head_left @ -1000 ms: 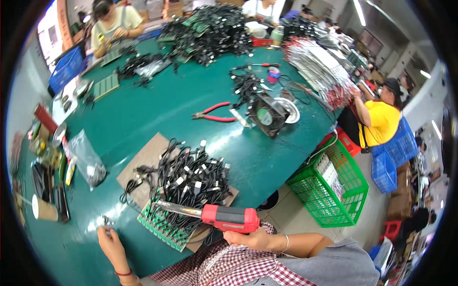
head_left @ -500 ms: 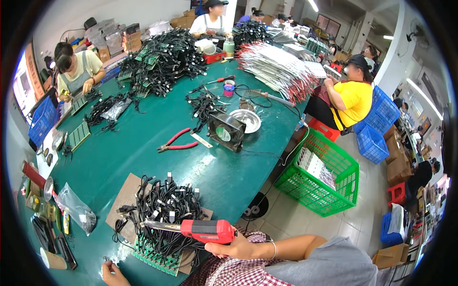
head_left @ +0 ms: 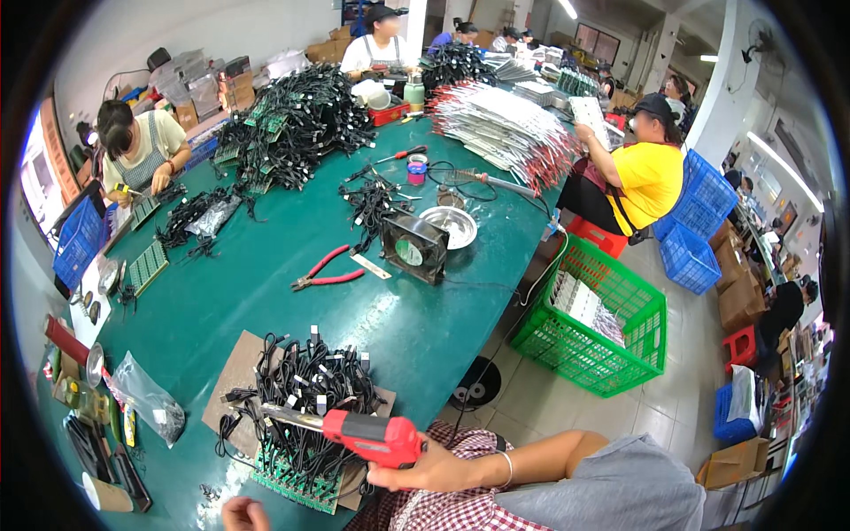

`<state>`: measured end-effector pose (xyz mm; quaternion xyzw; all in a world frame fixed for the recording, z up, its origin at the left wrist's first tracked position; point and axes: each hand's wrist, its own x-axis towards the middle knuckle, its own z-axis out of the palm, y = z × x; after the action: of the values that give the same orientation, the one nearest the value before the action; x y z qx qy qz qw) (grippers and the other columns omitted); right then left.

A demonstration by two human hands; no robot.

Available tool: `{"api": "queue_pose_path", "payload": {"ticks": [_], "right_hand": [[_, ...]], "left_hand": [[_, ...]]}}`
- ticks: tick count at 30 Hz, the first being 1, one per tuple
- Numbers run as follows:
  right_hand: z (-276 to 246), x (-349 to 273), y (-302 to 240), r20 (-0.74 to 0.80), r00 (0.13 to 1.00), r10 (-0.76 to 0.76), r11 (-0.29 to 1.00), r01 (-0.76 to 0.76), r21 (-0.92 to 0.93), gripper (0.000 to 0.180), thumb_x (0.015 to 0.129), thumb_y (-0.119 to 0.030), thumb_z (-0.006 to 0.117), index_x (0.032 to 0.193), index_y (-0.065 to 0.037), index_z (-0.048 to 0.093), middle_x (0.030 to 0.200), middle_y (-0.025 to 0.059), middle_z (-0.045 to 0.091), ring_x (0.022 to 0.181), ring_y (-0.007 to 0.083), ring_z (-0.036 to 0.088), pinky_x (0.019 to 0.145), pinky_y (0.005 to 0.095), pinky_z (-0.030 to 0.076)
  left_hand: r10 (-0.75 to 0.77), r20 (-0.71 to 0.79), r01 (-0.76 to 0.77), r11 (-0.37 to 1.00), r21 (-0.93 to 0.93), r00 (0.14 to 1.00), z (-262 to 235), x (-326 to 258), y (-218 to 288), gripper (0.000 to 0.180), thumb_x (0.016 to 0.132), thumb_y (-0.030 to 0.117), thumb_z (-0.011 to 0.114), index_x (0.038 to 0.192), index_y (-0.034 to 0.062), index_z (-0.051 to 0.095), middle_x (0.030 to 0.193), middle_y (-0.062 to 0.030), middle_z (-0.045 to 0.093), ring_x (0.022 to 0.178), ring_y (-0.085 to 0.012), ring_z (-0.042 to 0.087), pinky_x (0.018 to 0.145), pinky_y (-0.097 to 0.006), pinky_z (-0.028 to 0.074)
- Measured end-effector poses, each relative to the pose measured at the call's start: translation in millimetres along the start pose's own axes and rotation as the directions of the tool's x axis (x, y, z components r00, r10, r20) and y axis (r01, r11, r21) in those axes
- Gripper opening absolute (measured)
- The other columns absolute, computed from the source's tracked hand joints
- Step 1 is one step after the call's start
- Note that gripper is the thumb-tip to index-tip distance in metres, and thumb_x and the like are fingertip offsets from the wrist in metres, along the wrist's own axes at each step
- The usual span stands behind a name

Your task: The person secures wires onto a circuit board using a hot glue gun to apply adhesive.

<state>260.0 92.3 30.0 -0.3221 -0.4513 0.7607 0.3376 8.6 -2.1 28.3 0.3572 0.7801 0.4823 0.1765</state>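
My right hand (head_left: 425, 465) is wrapped round the red and black body of a soldering gun (head_left: 376, 438). Its long metal tip points left over a bundle of black USB cables (head_left: 314, 380). Under the cables, a green circuit board panel (head_left: 292, 482) lies on brown cardboard (head_left: 232, 376). At the lower edge is my left hand (head_left: 245, 513), left of the panel. Its fingers are curled together, and I cannot see what they hold, if anything. Small dark bits (head_left: 210, 492) lie on the table just beyond it.
Red-handled cutting pliers (head_left: 328, 270), a square fan (head_left: 413, 250) and a metal bowl (head_left: 456, 226) lie farther up the green table. A clear plastic bag (head_left: 146, 398) and a paper cup (head_left: 108, 493) are at the left. A green crate (head_left: 593, 319) stands on the floor. Co-workers sit around.
My left hand has moved right and down, from the small bits toward the panel. The soldering gun has shifted slightly left. The co-worker in yellow has raised a white panel.
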Motion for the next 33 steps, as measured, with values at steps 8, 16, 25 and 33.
{"api": "queue_pose_path", "payload": {"ticks": [8, 16, 25, 33], "right_hand": [[23.4, 8.1, 16.0, 0.287, 0.956, -0.057, 0.997, 0.071, -0.038, 0.035, 0.082, -0.016, 0.064, 0.109, -0.006, 0.044, 0.083, -0.0021, 0.050, 0.080, 0.0058, 0.045, 0.077, 0.0228, 0.039], [23.7, 2.8, 12.6, 0.275, 0.961, -0.040, 0.994, 0.066, -0.086, 0.033, 0.083, -0.011, 0.059, 0.112, -0.003, 0.043, 0.084, -0.0005, 0.052, 0.080, 0.0062, 0.048, 0.073, 0.0231, 0.041], [28.6, 1.6, 9.9, 0.284, 0.959, -0.006, 0.967, 0.077, -0.241, 0.040, 0.085, -0.014, 0.058, 0.119, -0.002, 0.040, 0.084, 0.0040, 0.056, 0.073, 0.0070, 0.051, 0.066, 0.0253, 0.044], [25.4, 0.8, 9.3, 0.415, 0.909, -0.040, 0.923, 0.193, -0.332, 0.047, 0.077, -0.006, 0.058, 0.119, -0.001, 0.039, 0.095, 0.0132, 0.060, 0.086, 0.0179, 0.061, 0.073, 0.0291, 0.047]], "left_hand": [[0.235, 0.239, -0.193, 0.964, -0.186, 0.942, 48.9, -72.2, 68.6, 0.011, 0.076, -0.004, 0.065, 0.083, -0.0012, 0.057, 0.081, -0.0090, 0.060, 0.075, -0.0158, 0.056, 0.069, -0.026, 0.046], [0.111, 0.284, -0.025, 0.957, -0.291, 0.952, 46.5, -76.9, 67.5, 0.013, 0.079, 0.000, 0.065, 0.087, -0.0007, 0.055, 0.080, -0.0070, 0.059, 0.069, -0.0113, 0.056, 0.063, -0.025, 0.048], [-0.108, 0.469, 0.275, 0.912, -0.304, 0.877, 33.5, -79.0, 53.7, 0.013, 0.083, 0.000, 0.059, 0.095, -0.0043, 0.055, 0.084, -0.0078, 0.062, 0.071, -0.0107, 0.057, 0.066, -0.024, 0.049], [-0.001, 0.554, 0.113, 0.979, -0.168, 0.832, 25.1, -72.2, 49.6, 0.004, 0.080, -0.002, 0.057, 0.081, -0.0055, 0.060, 0.068, -0.0069, 0.063, 0.063, -0.0099, 0.058, 0.058, -0.023, 0.047]]}}
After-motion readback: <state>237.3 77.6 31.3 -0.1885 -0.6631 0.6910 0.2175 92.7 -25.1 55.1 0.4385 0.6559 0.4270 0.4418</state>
